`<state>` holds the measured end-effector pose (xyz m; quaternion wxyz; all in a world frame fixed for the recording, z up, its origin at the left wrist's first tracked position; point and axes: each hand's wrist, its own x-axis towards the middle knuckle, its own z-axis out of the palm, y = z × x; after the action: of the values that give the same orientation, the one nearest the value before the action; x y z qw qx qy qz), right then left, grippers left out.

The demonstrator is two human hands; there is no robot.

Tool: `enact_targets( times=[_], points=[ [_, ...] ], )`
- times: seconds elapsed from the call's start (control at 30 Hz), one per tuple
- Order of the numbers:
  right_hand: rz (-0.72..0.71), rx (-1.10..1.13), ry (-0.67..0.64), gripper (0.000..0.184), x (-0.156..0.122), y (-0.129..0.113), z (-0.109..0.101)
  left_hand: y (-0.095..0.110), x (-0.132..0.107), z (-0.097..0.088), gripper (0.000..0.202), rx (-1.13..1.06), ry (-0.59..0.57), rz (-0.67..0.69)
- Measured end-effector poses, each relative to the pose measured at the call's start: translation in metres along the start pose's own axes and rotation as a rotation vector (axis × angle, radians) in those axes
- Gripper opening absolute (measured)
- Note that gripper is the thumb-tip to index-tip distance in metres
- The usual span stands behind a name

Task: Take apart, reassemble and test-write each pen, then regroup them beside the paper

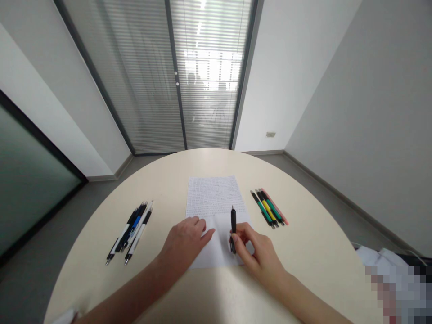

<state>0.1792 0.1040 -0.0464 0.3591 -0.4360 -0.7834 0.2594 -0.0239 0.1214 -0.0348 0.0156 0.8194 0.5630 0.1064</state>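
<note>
A sheet of paper (216, 195) lies on the round table, its far part covered with rows of handwriting and its near part blank. My left hand (189, 236) rests over the sheet's left edge, holding nothing, with fingers loosely bent and the thumb apart. In my right hand (254, 247), a black pen (233, 220) is pinched between thumb and fingers over the blank part. Its narrow end points away from me, and its clip end is nearer. Whether the pen touches the paper I cannot tell.
Several black, white and blue pens (130, 234) lie bunched on the left of the table (162, 180). Green, yellow and pink pens (268, 208) lie side by side on the right. White material (374, 256) shows beyond the table's right edge. A glass partition with blinds (151, 90) stands behind.
</note>
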Motion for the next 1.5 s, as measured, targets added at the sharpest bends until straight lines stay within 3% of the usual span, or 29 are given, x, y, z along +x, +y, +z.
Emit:
enact_targets(
  times=[0.23,0.5,0.67,0.77,0.87,1.0,1.1,1.23,1.5],
  points=[
    [-0.005,-0.013,0.001,0.012,0.001,-0.001,0.001,0.001,0.004,0.011,0.024,0.081,-0.01,0.018],
    [-0.009,0.003,0.004,0.011,0.001,-0.002,-0.001,0.001,0.001,0.011,0.02,0.002,-0.037,0.028],
    [-0.123,0.008,0.037,0.008,-0.002,-0.004,-0.004,0.003,0.001,0.007,0.016,-0.142,-0.082,0.073],
    [-0.159,-0.015,0.026,0.007,-0.003,-0.003,-0.005,0.004,0.004,-0.002,0.019,-0.351,-0.036,0.066],
    [-0.134,-0.043,-0.01,0.008,-0.002,-0.002,-0.004,0.002,0.007,-0.015,0.021,-0.734,0.059,0.008],
    [-0.095,-0.062,-0.062,0.008,-0.001,-0.002,-0.001,0.0,0.01,-0.026,0.013,-1.376,0.075,-0.264],
    [-0.085,-0.068,-0.097,0.008,-0.001,-0.003,0.0,0.0,0.011,-0.026,0.019,-1.704,0.068,-0.391],
    [-0.069,-0.071,-0.154,0.008,-0.002,-0.004,0.001,0.002,0.013,-0.023,0.021,-1.857,0.045,-0.42],
    [-0.057,-0.065,-0.17,0.007,-0.002,-0.004,0.002,0.005,0.013,-0.025,0.019,-1.826,-0.008,-0.408]
  ],
)
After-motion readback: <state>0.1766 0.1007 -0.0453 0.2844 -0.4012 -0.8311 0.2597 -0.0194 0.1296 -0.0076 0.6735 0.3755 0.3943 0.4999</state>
